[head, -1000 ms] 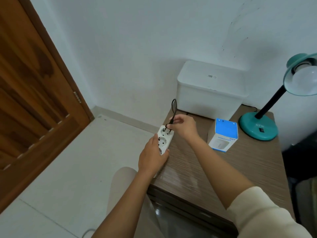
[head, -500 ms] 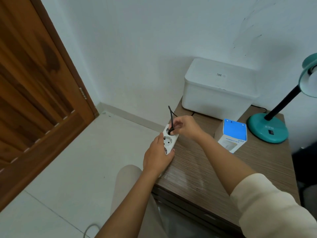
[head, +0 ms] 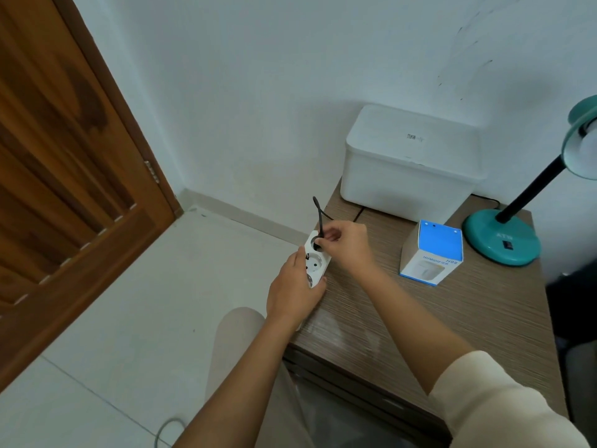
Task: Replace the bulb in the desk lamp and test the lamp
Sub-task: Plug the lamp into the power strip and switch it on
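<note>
Left hand (head: pixel 292 292) clasped round white power strip (head: pixel 316 261), right hand (head: pixel 347 245) pinching black plug (head: pixel 318 243) at its top socket.

Probably a home room: wooden door (head: pixel 64 176), tiled floor (head: pixel 135 318), bedside-type table (head: pixel 452 318).

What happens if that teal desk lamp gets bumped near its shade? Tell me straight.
The desk lamp probably resists small knocks: its round base looks wide and sits flat on the table. Its shade hangs out past the base on a slanted black neck, so a harder push there could tip it. The bulb inside is likely fragile.
</note>
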A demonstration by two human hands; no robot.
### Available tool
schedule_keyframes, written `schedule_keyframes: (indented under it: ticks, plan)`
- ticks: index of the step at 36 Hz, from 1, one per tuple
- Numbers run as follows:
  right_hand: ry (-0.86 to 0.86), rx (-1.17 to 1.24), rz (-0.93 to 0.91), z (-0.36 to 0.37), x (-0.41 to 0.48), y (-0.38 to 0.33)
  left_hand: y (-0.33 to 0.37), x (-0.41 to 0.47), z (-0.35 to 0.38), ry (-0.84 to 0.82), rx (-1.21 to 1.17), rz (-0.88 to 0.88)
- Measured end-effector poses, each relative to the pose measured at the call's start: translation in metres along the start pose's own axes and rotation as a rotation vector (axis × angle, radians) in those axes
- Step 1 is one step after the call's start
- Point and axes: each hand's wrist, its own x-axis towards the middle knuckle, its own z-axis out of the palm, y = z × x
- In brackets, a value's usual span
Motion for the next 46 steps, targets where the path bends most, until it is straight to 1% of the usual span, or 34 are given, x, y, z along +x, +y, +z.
schedule_keyframes:
  ticks: [2, 10, 15, 18, 20, 24, 26, 29, 33, 36, 39, 42, 46]
  plan:
    - [0.036, -0.003, 0.024, 0.004, -0.001, -0.001, 0.001, 0.000, -0.001, 0.002, -0.005, 0.001]
    - [-0.036, -0.096, 0.054, 0.004, 0.001, -0.004, 0.004, -0.002, -0.004, -0.017, 0.007, -0.013]
    - [-0.060, -0.069, 0.066, -0.002, -0.003, -0.007, 0.009, -0.004, -0.010, -0.047, 0.005, -0.009]
    - [-0.106, -0.033, 0.043, -0.010, -0.009, -0.010, 0.014, -0.007, -0.018, -0.041, -0.060, 0.020]
    - [-0.113, -0.016, 0.042, -0.020, -0.016, -0.015, 0.018, -0.009, -0.023, -0.004, -0.152, 0.030]
    - [-0.055, -0.006, 0.044, -0.053, -0.029, -0.018, 0.037, -0.007, -0.028, 0.168, -0.265, -0.008]
    - [-0.007, -0.009, 0.033, -0.075, -0.036, -0.014, 0.058, -0.002, -0.029, 0.229, -0.306, 0.026]
    - [0.072, -0.043, 0.028, -0.115, -0.048, -0.003, 0.101, 0.009, -0.024, 0.252, -0.339, 0.131]
    - [0.199, -0.108, 0.068, -0.171, -0.057, 0.028, 0.164, 0.029, 0.001, 0.178, -0.347, 0.269]
    - [0.279, -0.130, 0.131, -0.207, -0.062, 0.064, 0.213, 0.038, 0.033, 0.062, -0.332, 0.371]
    - [0.328, -0.156, 0.212, -0.233, -0.066, 0.102, 0.250, 0.040, 0.074, -0.100, -0.315, 0.432]
    - [0.338, -0.152, 0.320, -0.248, -0.066, 0.135, 0.267, 0.044, 0.119, -0.250, -0.279, 0.390]
    - [0.345, -0.118, 0.399, -0.254, -0.058, 0.178, 0.266, 0.058, 0.177, -0.309, -0.249, 0.303]
